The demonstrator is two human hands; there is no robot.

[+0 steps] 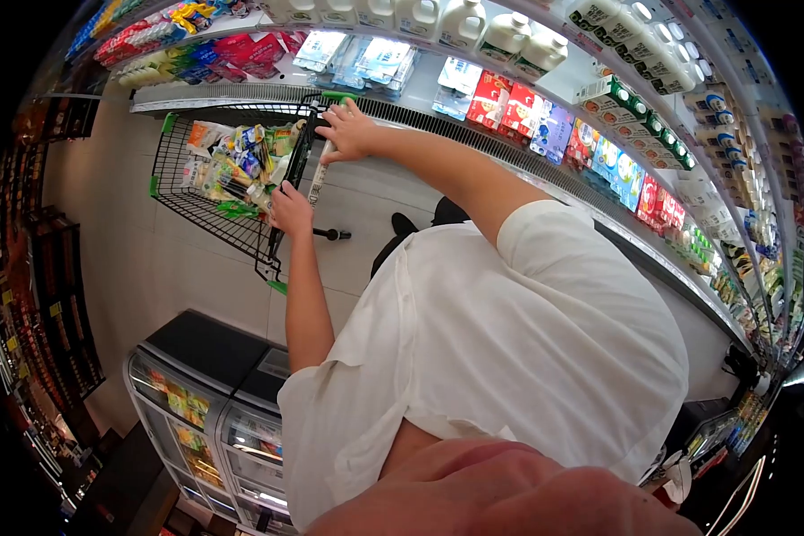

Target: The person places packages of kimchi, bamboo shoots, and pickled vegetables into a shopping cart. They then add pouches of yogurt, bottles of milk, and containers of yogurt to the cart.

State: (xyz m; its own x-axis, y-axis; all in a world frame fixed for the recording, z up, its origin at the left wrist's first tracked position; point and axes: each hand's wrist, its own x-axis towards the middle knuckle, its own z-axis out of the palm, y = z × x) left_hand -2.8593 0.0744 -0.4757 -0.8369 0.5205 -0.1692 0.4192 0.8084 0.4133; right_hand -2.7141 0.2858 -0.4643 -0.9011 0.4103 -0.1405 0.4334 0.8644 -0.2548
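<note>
A black wire shopping cart [205, 219] with green corner pieces stands in front of me, its basket partly filled with packaged groceries [241, 161]. My right hand [348, 132] lies over the far part of the cart handle [316, 183], fingers bent across the bar near its green end. Lower down, my left hand [292, 211] is closed at the same handle, close to the basket's back edge and a pale bottle-shaped item. Its fingertips are partly hidden. Both arms reach forward from a white shirt.
Along the right and top runs a refrigerated shelf with milk jugs [460, 22], red cartons [489, 96] and blue packs [330, 52]. Glass-topped freezer cases [174, 393] stand at the lower left. Dark stocked shelves [58, 295] line the far left, beyond the tiled floor [116, 259].
</note>
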